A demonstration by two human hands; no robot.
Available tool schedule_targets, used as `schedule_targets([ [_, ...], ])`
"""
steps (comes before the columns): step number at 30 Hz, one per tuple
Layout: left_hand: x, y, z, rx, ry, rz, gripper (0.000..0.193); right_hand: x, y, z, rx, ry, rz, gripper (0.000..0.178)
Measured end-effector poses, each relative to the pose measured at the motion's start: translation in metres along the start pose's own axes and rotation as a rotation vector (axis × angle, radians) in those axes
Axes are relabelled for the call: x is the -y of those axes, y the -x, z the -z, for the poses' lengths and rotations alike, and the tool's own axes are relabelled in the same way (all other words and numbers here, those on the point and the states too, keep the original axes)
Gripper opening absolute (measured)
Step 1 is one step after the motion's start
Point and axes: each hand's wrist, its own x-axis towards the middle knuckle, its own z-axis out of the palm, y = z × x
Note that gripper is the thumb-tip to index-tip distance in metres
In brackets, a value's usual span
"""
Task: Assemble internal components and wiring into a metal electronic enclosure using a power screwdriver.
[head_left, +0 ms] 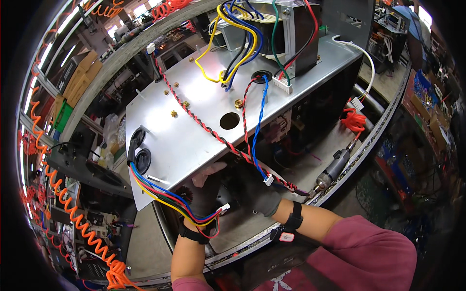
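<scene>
Both my hands reach under the near edge of a silver sheet-metal chassis (pixel 194 145). My left hand (pixel 195 202), in a dark glove, is partly behind a bundle of coloured wires (pixel 167 194) ending in a white connector (pixel 223 208). My right hand (pixel 264 198), in a grey glove, is beside a blue twisted wire pair (pixel 262 106) with a white plug (pixel 268 180). A dark, rounded part (pixel 223 195) sits in the shadow between my hands; I cannot tell whether either holds it. The fingers of both hands are hidden. A red-and-black twisted cable (pixel 204 127) crosses the chassis.
A power screwdriver (pixel 332 169) lies at the right along the conveyor rail (pixel 371 140), beside a coiled orange hose (pixel 353 120). A metal-cased unit (pixel 303 34) with thick wires stands on the chassis. Another orange coiled hose (pixel 73 216) hangs at the left.
</scene>
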Motion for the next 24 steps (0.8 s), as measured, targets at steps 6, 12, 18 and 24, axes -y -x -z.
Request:
schedule_targets([
  [6, 0.01, 0.004, -0.004, -0.013, 0.337, 0.177, 0.019, -0.007, 0.003, -0.003, -0.013, -0.704, -0.397, 0.033],
  [12, 0.009, -0.001, -0.005, -0.006, 0.07, 0.051, 0.022, -0.014, 0.001, -0.007, -0.041, -0.885, -0.496, 0.031],
  [18, 0.003, -0.004, -0.003, 0.03, -0.058, -0.002, 0.016, -0.016, 0.009, -0.005, 0.035, -0.566, -0.455, 0.029],
  [24, -0.001, -0.005, 0.0, 0.135, 0.164, 0.24, 0.016, 0.002, 0.001, -0.006, -0.004, -0.625, -0.477, 0.031],
])
